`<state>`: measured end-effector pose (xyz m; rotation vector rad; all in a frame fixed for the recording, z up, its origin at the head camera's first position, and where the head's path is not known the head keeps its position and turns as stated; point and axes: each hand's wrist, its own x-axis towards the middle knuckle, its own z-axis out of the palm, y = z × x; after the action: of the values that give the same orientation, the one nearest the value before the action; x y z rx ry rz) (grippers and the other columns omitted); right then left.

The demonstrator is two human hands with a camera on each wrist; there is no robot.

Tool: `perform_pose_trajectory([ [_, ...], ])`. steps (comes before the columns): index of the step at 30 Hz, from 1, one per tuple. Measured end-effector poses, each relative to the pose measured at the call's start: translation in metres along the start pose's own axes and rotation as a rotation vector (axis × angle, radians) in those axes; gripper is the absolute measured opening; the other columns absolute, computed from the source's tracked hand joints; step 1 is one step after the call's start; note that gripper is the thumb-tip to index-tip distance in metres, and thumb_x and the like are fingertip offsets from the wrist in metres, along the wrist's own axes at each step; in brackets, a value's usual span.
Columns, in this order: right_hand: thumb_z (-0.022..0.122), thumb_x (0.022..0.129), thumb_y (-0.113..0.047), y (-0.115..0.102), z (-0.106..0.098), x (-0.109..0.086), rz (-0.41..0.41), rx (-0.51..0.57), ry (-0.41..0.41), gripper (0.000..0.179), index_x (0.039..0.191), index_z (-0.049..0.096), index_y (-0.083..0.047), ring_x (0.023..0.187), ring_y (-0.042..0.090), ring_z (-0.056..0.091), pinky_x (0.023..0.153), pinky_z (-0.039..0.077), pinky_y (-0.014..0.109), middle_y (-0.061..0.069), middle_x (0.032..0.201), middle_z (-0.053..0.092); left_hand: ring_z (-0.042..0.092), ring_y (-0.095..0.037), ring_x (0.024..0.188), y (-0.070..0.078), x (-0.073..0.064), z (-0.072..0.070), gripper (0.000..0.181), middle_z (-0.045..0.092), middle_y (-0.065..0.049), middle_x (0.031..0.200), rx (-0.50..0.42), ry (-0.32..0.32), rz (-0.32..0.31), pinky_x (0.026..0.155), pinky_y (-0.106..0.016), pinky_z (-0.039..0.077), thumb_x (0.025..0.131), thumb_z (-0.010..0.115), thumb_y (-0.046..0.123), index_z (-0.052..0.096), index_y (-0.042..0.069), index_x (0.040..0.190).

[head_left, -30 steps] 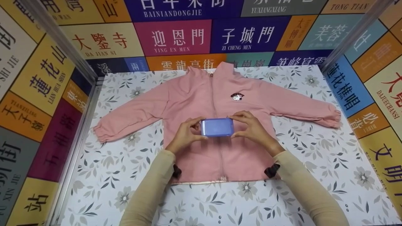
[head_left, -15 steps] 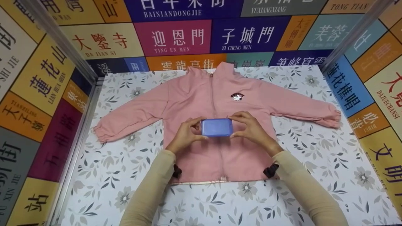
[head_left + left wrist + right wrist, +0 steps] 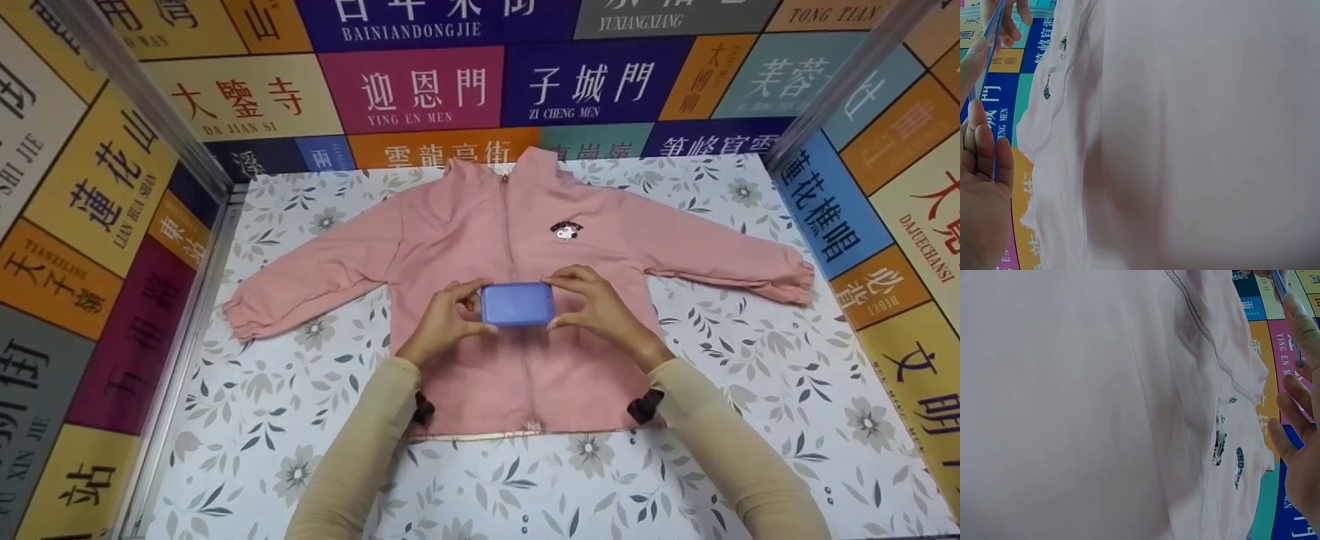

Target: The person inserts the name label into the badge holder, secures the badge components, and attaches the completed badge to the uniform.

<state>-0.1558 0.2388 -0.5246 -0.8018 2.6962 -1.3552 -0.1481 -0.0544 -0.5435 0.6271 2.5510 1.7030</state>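
A small flat blue case (image 3: 517,304), rectangular with rounded corners, is held level over the front of a pink zip-up jacket (image 3: 457,367). My left hand (image 3: 446,319) pinches its left end between thumb and fingers. At the right end, my right hand (image 3: 600,311) grips it the same way. Seen edge-on in the left wrist view, the case (image 3: 989,50) looks thin and partly see-through. The jacket lies face up with both sleeves spread and a small cartoon badge (image 3: 566,230) on the chest.
A white table covering (image 3: 300,420) with grey flowers and leaves lies under the jacket. Panels with coloured blocks and lettering (image 3: 424,86) stand at the back and on both sides. A metal rail (image 3: 176,352) runs along the left edge.
The right end of the case and my right hand have shifted slightly left, so the case looks shorter. A pale strip at its left end no longer shows. The jacket stays put.
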Motion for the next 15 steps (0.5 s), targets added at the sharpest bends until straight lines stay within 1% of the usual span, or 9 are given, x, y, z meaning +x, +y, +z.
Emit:
perform_pose_trajectory([
  [1,0.090,0.065,-0.028,-0.0002,-0.0004,0.0001,-0.001,-0.004,0.000,0.074,0.133,0.064,-0.014,0.125,0.022,0.050,0.111,0.040,0.045,0.005,0.131,0.060,0.057,-0.020,0.083,0.0000,0.0001,0.0000,0.075,0.063,-0.011,0.087,0.006,0.000,0.001,0.078,-0.041,0.054,0.061,0.094,0.013,0.064,0.005,0.130],
  [5,0.090,0.065,-0.030,-0.0002,-0.0006,-0.0003,0.001,-0.028,-0.008,0.075,0.134,0.063,-0.016,0.126,0.021,0.049,0.110,0.041,0.044,0.004,0.132,0.059,0.055,-0.019,0.083,0.0002,0.0004,-0.0005,0.076,0.063,-0.010,0.088,0.008,-0.005,0.001,0.079,-0.047,0.054,0.060,0.094,0.014,0.064,0.005,0.130],
  [9,0.089,0.065,-0.033,0.0007,0.0000,-0.0005,0.003,-0.039,-0.015,0.076,0.134,0.063,-0.018,0.126,0.020,0.049,0.109,0.041,0.043,0.003,0.133,0.058,0.054,-0.020,0.083,-0.0006,0.0001,-0.0011,0.077,0.063,-0.012,0.089,0.004,-0.017,-0.002,0.080,-0.050,0.054,0.061,0.094,0.016,0.063,0.004,0.131],
  [12,0.090,0.066,-0.029,0.0010,0.0005,-0.0001,0.006,-0.036,-0.018,0.075,0.134,0.063,-0.018,0.127,0.021,0.049,0.110,0.041,0.044,0.004,0.133,0.058,0.054,-0.020,0.084,-0.0011,-0.0004,-0.0017,0.077,0.062,-0.012,0.090,0.018,-0.021,-0.008,0.079,-0.046,0.054,0.063,0.094,0.017,0.062,0.005,0.132],
  [15,0.089,0.067,-0.030,0.0009,0.0009,0.0005,0.006,-0.046,-0.024,0.074,0.135,0.062,-0.016,0.127,0.022,0.049,0.111,0.040,0.045,0.005,0.133,0.058,0.054,-0.018,0.084,-0.0018,-0.0015,-0.0026,0.077,0.062,-0.011,0.090,0.044,-0.024,-0.016,0.077,-0.037,0.055,0.065,0.093,0.018,0.061,0.007,0.134],
])
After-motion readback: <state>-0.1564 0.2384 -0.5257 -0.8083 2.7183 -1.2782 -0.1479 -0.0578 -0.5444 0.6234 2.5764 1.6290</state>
